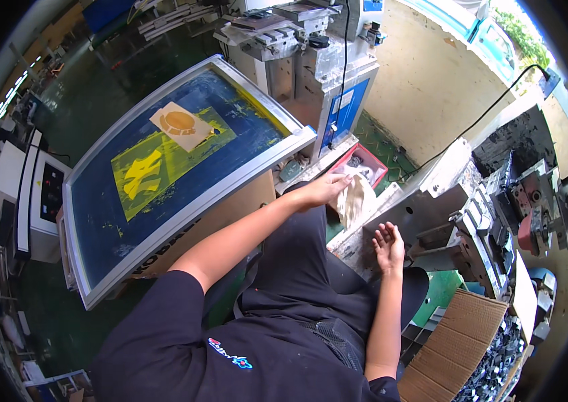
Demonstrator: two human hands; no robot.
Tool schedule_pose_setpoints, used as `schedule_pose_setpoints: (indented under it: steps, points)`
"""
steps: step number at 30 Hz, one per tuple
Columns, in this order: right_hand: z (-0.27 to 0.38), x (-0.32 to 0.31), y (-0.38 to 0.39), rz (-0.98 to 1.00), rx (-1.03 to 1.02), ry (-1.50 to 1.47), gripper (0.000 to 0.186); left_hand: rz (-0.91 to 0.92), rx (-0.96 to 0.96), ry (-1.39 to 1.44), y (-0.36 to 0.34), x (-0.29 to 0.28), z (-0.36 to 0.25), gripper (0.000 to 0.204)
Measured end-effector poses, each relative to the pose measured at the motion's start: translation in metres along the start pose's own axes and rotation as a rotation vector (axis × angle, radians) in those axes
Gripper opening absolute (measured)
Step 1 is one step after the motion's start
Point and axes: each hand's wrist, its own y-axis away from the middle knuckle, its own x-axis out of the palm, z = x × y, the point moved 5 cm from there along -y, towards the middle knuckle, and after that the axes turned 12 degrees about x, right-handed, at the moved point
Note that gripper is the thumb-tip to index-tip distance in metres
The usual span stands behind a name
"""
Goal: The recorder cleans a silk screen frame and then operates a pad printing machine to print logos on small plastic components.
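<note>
Your left hand pinches a pale cloth, probably light and limp, best held by an edge; your right hand, nearer, lies open and empty.

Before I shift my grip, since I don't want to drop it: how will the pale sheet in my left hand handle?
The pale sheet, creased and drooping from your left hand, is probably floppy. A one-handed fingertip hold suggests it's light.

From your head, the fisheye looks down, your dark T-shirt close at bottom centre. It faces your left hand and right hand, mid-frame.
</note>
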Motion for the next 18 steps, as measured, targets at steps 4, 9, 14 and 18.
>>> schedule_pose_setpoints:
  steps: [4, 9, 14, 18]
  points:
    - [-0.001, 0.007, 0.012, -0.019, -0.004, 0.003, 0.04, 0.001, -0.159, 0.276, 0.007, 0.021, -0.008, 0.051]
    - [-0.007, 0.082, 0.047, 0.376, -0.024, 0.196, 0.056, 0.033, -0.221, 0.514, 0.025, 0.019, -0.004, 0.063]
    - [-0.002, 0.095, 0.067, 0.344, -0.196, 0.387, 0.038, 0.049, -0.205, 0.652, 0.039, 0.031, -0.011, 0.069]
    - [0.008, 0.089, 0.068, 0.344, -0.284, 0.31, 0.021, 0.129, -0.231, 0.775, 0.063, 0.034, 0.005, 0.062]
